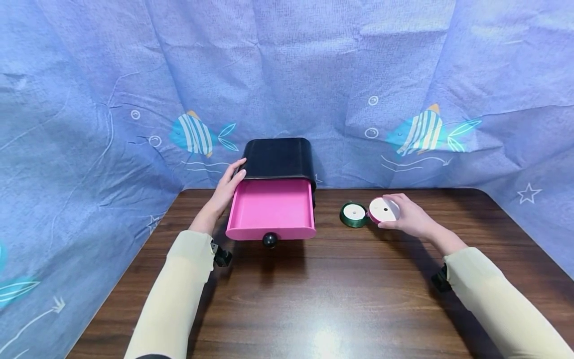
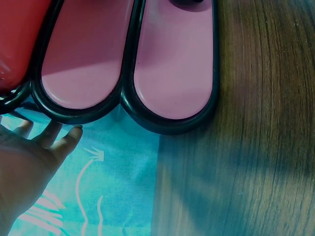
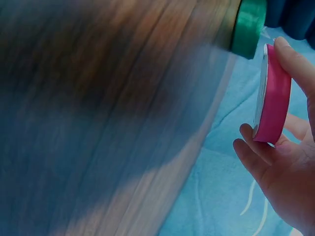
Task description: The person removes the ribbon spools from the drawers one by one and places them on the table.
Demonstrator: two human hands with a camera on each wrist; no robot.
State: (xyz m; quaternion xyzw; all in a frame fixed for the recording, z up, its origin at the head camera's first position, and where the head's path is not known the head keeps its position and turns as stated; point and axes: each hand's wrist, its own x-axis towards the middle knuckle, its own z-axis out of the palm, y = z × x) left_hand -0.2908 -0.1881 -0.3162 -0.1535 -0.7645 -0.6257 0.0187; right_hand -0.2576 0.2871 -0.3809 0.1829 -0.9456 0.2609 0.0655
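Note:
A black drawer cabinet (image 1: 279, 157) stands at the back of the table with its pink top drawer (image 1: 274, 204) pulled out. My left hand (image 1: 226, 187) rests against the cabinet's left side, its fingers extended along the upper edge. From the left wrist view, the fingertips of that hand (image 2: 37, 157) are at the black frame beside the pink drawer fronts (image 2: 174, 64). My right hand (image 1: 410, 217) pinches a spool of pink ribbon (image 1: 382, 210) between thumb and fingers. The spool's white face points up, with a dark hole in the middle. Beside it lies a spool of green ribbon (image 1: 353, 215).
The dark wooden table (image 1: 341, 289) extends under both forearms. Behind it hangs a blue cloth (image 1: 309, 75) printed with fish. A round black knob (image 1: 269, 240) sticks out from the front of the pulled-out drawer.

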